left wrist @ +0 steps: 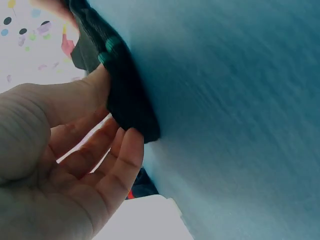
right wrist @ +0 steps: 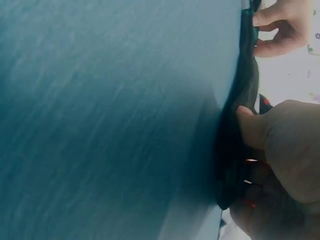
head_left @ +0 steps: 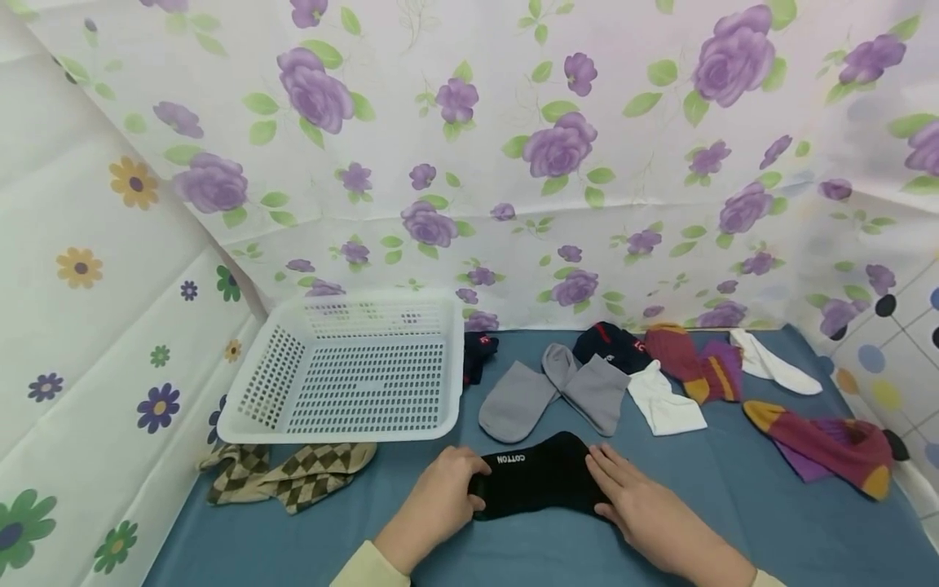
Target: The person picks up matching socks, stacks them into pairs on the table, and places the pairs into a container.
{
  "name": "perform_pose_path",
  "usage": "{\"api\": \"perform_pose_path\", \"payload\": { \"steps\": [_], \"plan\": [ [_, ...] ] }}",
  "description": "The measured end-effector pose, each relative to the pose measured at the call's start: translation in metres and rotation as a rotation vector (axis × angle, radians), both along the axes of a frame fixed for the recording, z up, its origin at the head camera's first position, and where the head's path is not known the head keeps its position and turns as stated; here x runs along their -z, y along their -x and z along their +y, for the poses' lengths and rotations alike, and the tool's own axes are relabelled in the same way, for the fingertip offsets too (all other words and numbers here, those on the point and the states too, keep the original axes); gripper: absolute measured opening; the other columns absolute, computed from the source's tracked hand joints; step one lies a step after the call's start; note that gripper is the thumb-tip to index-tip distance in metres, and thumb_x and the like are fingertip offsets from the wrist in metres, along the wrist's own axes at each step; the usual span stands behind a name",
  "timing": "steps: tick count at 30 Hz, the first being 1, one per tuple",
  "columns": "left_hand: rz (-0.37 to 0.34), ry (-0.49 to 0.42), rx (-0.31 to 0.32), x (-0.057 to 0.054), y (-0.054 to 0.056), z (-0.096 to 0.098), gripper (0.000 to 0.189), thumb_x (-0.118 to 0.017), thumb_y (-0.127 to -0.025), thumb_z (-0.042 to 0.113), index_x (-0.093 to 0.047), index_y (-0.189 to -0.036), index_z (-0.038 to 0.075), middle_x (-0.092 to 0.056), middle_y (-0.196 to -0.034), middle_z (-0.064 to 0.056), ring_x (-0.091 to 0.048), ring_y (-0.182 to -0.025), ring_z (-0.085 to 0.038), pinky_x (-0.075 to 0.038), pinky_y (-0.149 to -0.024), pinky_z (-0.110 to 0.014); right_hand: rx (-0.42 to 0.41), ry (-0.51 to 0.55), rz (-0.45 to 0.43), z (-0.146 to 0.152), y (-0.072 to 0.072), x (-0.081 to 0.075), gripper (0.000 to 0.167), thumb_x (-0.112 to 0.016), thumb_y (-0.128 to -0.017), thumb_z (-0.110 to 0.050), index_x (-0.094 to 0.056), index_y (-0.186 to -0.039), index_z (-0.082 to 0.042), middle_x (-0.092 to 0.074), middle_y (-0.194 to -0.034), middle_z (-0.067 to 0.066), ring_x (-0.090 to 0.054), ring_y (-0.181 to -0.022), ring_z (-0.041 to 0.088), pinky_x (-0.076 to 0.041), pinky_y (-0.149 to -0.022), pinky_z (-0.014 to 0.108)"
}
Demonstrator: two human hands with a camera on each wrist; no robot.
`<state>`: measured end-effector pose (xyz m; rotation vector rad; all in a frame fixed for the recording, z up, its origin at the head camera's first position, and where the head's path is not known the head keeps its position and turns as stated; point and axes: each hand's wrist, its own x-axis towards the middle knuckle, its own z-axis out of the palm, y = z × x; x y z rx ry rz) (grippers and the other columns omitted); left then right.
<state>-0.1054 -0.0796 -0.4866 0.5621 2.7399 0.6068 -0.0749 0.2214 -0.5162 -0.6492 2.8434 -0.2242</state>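
Observation:
A black sock (head_left: 539, 485) with white "COTTON" lettering, upside down in the head view, lies flat at the front middle of the blue cloth. My left hand (head_left: 445, 495) pinches its left end between thumb and fingers. At the other end my right hand (head_left: 644, 507) rests with fairly straight fingers on the sock. In the left wrist view the edge of the black sock (left wrist: 127, 95) shows layers of fabric and small green marks by the thumb. The right wrist view has the right thumb against the black sock (right wrist: 232, 135); its other fingers are in shadow.
A white plastic basket (head_left: 337, 435) stands at the back left, with a checkered pair of socks (head_left: 311, 477) before it. Grey socks (head_left: 517, 403), navy socks (head_left: 612, 346), white socks (head_left: 667, 403) and maroon socks (head_left: 844, 448) lie behind and right. Patterned curtains border the blue cloth (head_left: 293, 550).

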Motion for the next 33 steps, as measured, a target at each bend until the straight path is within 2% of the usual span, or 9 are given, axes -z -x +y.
{"api": "perform_pose_path", "payload": {
  "steps": [4,7,9,11,15,19,22,28,33],
  "plan": [
    [-0.028,0.021,0.002,0.000,0.004,0.001,0.031,-0.082,-0.071,0.017,-0.068,-0.099,0.019,-0.062,-0.100,0.005,-0.056,-0.097,-0.017,-0.051,-0.083,-0.035,0.000,0.013,0.023,0.001,-0.001,0.004,0.061,-0.050,-0.093,-0.047,-0.036,-0.145,-0.016,-0.031,-0.153,0.000,-0.027,-0.142,0.023,-0.037,-0.107,0.045],
    [-0.022,0.054,0.002,-0.002,0.005,0.004,0.031,-0.082,-0.070,0.018,-0.068,-0.098,0.020,-0.061,-0.099,0.005,-0.056,-0.096,-0.017,-0.051,-0.078,-0.035,0.006,0.041,-0.014,0.001,0.000,0.005,0.062,-0.049,-0.094,-0.048,-0.036,-0.145,-0.015,-0.030,-0.153,0.001,-0.027,-0.142,0.025,-0.035,-0.108,0.047],
    [0.010,0.056,-0.012,-0.003,0.004,0.005,0.031,-0.082,-0.070,0.020,-0.068,-0.098,0.020,-0.061,-0.101,0.003,-0.056,-0.096,-0.017,-0.051,-0.078,-0.036,0.033,0.094,-0.055,0.002,0.002,0.002,0.062,-0.050,-0.093,-0.049,-0.039,-0.143,-0.014,-0.032,-0.152,0.002,-0.028,-0.141,0.026,-0.035,-0.107,0.049],
    [0.075,0.051,-0.044,-0.004,0.001,0.006,0.030,-0.080,-0.073,0.024,-0.069,-0.100,0.020,-0.061,-0.103,0.002,-0.056,-0.097,-0.019,-0.051,-0.077,-0.039,0.076,0.148,-0.069,0.003,0.006,-0.002,0.060,-0.053,-0.091,-0.049,-0.044,-0.140,-0.015,-0.037,-0.149,0.001,-0.033,-0.139,0.025,-0.038,-0.105,0.049],
    [0.176,0.048,-0.155,-0.003,-0.002,0.006,0.029,-0.070,-0.083,0.034,-0.066,-0.104,0.014,-0.060,-0.100,-0.003,-0.057,-0.092,-0.021,-0.050,-0.071,-0.039,0.174,0.199,-0.019,0.005,0.012,-0.010,0.050,-0.061,-0.088,-0.044,-0.055,-0.131,-0.018,-0.054,-0.135,-0.001,-0.051,-0.125,0.021,-0.046,-0.098,0.045],
    [0.129,0.083,-0.262,0.001,-0.001,0.005,0.027,-0.063,-0.088,0.037,-0.064,-0.098,0.012,-0.057,-0.086,-0.004,-0.054,-0.076,-0.018,-0.045,-0.055,-0.035,0.223,0.147,0.001,0.004,0.017,-0.015,0.043,-0.065,-0.086,-0.040,-0.061,-0.124,-0.019,-0.063,-0.121,-0.002,-0.059,-0.113,0.020,-0.050,-0.090,0.044],
    [0.076,0.106,-0.296,0.004,0.001,0.003,0.027,-0.066,-0.086,0.039,-0.066,-0.096,0.013,-0.057,-0.084,-0.004,-0.053,-0.072,-0.016,-0.044,-0.053,-0.035,0.240,0.113,-0.002,0.004,0.020,-0.015,0.042,-0.067,-0.085,-0.038,-0.063,-0.120,-0.016,-0.065,-0.116,0.001,-0.060,-0.109,0.023,-0.051,-0.087,0.047],
    [0.021,0.066,-0.279,0.006,0.005,0.002,0.037,-0.072,-0.078,0.044,-0.068,-0.102,0.016,-0.058,-0.091,-0.005,-0.053,-0.079,-0.018,-0.045,-0.055,-0.036,0.281,0.133,-0.003,0.010,0.026,-0.010,0.045,-0.073,-0.079,-0.038,-0.064,-0.116,-0.014,-0.065,-0.110,0.003,-0.061,-0.102,0.023,-0.052,-0.082,0.046],
    [0.022,0.034,-0.279,0.007,0.003,0.000,0.037,-0.076,-0.073,0.048,-0.067,-0.092,0.018,-0.056,-0.088,-0.003,-0.049,-0.079,-0.017,-0.042,-0.054,-0.032,0.324,0.179,-0.038,0.013,0.031,-0.004,0.047,-0.076,-0.075,-0.040,-0.067,-0.113,-0.014,-0.064,-0.101,0.001,-0.060,-0.092,0.016,-0.053,-0.078,0.042]
  ]
}}
